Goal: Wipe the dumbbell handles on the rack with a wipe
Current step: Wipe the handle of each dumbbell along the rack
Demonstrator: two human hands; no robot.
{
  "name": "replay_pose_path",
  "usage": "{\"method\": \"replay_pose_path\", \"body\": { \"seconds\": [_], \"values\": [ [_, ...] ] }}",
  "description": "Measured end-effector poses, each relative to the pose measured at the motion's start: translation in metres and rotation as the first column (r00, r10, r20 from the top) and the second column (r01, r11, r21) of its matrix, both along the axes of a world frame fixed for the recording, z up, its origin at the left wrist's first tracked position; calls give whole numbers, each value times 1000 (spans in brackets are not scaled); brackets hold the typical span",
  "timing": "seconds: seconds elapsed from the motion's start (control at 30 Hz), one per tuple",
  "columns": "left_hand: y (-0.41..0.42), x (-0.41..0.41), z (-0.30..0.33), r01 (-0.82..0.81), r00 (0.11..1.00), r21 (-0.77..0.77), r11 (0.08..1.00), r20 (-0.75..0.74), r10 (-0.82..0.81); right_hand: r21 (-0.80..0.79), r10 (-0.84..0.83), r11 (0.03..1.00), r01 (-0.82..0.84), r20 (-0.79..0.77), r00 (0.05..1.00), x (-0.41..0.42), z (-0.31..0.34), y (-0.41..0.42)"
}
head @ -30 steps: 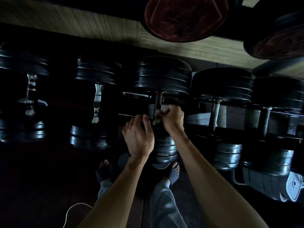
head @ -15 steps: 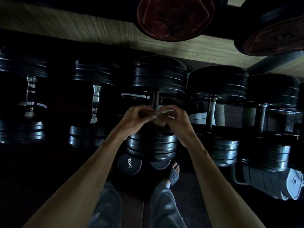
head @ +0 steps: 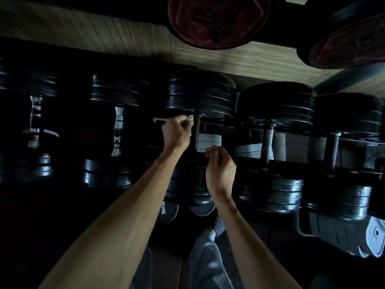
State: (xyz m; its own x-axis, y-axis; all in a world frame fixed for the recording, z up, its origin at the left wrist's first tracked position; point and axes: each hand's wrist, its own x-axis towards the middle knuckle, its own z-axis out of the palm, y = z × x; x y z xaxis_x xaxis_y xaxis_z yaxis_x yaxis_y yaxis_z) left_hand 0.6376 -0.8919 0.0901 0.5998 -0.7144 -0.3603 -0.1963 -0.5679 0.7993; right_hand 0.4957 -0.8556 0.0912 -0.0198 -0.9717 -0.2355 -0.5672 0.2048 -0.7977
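A row of black dumbbells lies across the dark rack (head: 373, 155). The middle dumbbell (head: 200, 94) has a thin rusty handle (head: 196, 134). My left hand (head: 176, 133) is at the upper end of that handle, just left of it, and pinches a small white wipe (head: 190, 118) against the bar under the far plates. My right hand (head: 219, 166) is lower and to the right of the handle, apart from it, with its fingers curled in and nothing visible in them.
Chrome handles (head: 119, 130) show on two dumbbells to the left, and rusty ones (head: 267, 144) on two to the right. A grey 5KG weight (head: 166, 209) lies on the floor by my feet (head: 218, 225). Red round pads (head: 216, 19) hang overhead.
Both hands held the wipe together at mid-handle before. My left hand has since carried it up to the handle's far end, and my right hand has let go and dropped back.
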Motion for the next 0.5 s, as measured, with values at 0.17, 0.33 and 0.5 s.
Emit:
{"method": "replay_pose_path", "body": {
  "seconds": [0.17,0.33,0.5],
  "values": [
    [21,-10,-1,165,985,78,983,29,-168,3,0,1000,0,-20,1000,1,1,1],
    [21,-1,-2,330,944,229,916,-66,-324,2,-14,1000,14,-8,1000,3,2,2],
    [10,2,-8,94,993,108,990,-81,-85,5,-23,1000,23,-6,1000,2,3,1]
  ]
}}
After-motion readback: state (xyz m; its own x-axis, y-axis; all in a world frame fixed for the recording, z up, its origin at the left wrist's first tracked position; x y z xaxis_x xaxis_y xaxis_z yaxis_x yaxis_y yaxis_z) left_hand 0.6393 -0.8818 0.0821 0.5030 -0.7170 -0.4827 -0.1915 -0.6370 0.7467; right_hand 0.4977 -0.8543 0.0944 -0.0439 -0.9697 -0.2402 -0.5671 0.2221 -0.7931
